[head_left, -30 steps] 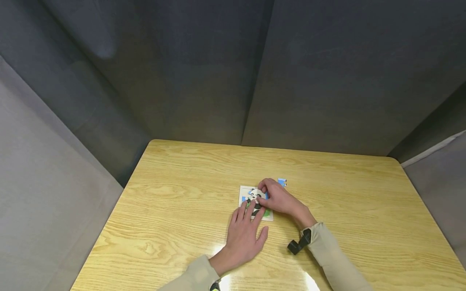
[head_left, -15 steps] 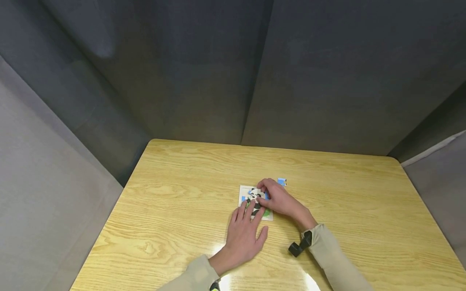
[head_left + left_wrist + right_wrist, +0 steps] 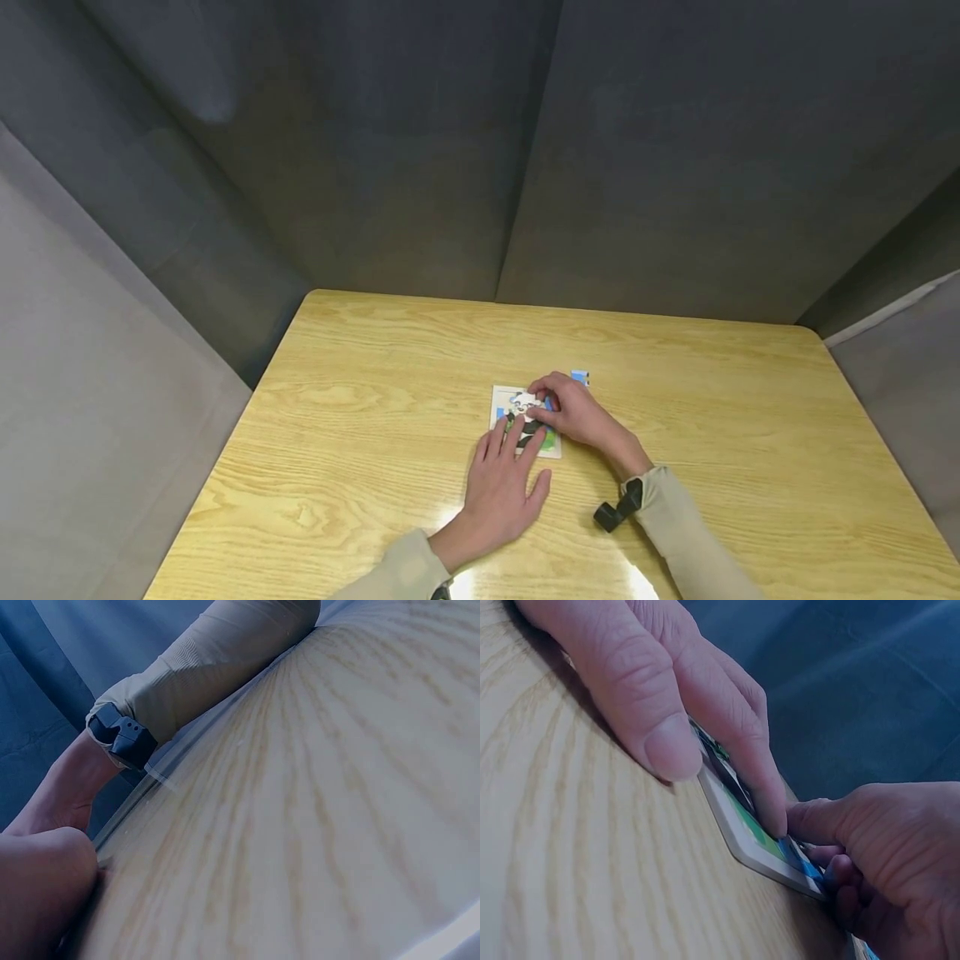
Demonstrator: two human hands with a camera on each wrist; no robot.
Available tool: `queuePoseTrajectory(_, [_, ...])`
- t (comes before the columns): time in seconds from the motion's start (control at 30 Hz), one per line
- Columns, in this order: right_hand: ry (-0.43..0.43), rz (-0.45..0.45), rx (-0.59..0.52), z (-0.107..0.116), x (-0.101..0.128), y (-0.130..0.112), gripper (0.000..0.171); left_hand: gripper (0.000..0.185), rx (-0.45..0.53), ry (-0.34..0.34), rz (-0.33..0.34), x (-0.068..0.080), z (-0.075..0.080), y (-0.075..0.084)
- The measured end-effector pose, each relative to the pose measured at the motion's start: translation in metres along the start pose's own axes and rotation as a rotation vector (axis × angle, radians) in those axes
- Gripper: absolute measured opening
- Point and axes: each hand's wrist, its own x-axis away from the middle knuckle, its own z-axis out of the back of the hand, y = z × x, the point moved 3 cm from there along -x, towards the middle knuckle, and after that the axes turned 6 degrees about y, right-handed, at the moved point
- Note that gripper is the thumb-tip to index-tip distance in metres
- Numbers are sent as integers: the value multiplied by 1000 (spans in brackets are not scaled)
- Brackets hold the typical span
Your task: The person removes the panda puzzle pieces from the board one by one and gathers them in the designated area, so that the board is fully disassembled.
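Note:
A small panda jigsaw board [image 3: 501,398] lies at the middle of the wooden table [image 3: 360,392]. My left hand [image 3: 513,439] rests flat, its straight fingers pressing the board's near half. My right hand [image 3: 542,403] reaches in from the right and pinches a white puzzle piece [image 3: 524,401] over the board's upper part. In the right wrist view the left hand's fingers [image 3: 675,705] lie on the board [image 3: 759,856], and the right hand [image 3: 870,855] curls at its far edge. A loose blue piece [image 3: 581,377] lies just beyond the right hand.
Dark grey fabric walls [image 3: 420,150] enclose the table on three sides. A black wrist mount [image 3: 615,508] sticks out from the right sleeve, and it shows in the left wrist view as a black mount [image 3: 124,739] by the beige sleeve [image 3: 217,652].
The right hand has shifted slightly, and a white piece now shows at its fingertips over the board. The left hand has stayed flat in place.

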Motion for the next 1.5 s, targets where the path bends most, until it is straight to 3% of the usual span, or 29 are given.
queuePoseTrajectory(0.27, [20, 3, 0, -2, -1, 2, 24, 58, 8, -16, 5, 0, -1, -1])
queuePoseTrajectory(0.63, [90, 100, 39, -5, -2, 8, 24, 55, 4, 2, -2, -1, -3, 0])
queuePoseTrajectory(0.8, [70, 124, 57, -3, -3, 9, 24, 55, 8, 3, -3, 0, -3, 0])
queuePoseTrajectory(1.03, [34, 90, 41, 1, -5, 8, 26, 57, -1, -14, 5, 0, -2, -1])
queuePoseTrajectory(1.5, [60, 149, -6, 13, -1, 10, 27, 56, -3, 18, -3, 0, -2, 1])
